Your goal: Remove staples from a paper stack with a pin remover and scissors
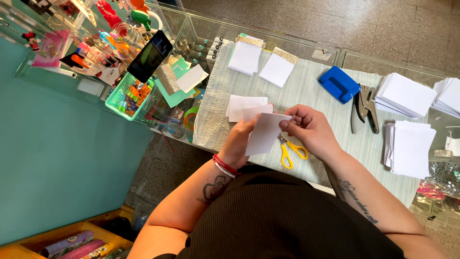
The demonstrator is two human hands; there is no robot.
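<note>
Both hands hold one white paper card (262,135) above the light green mat (311,91). My left hand (238,144) grips its left side from below; a red and white bracelet sits on that wrist. My right hand (310,130) pinches the card's upper right corner. Yellow-handled scissors (292,151) lie on the mat just under the right hand. A small stack of white cards (242,104) rests on the mat behind the held card.
Two white cards with gold glitter edges (261,60) lie at the mat's far side. A blue hole punch (339,84) and metal pliers punch (364,108) sit right. White card stacks (409,146) fill the right. A dark phone (150,55) and green basket (128,96) stand left.
</note>
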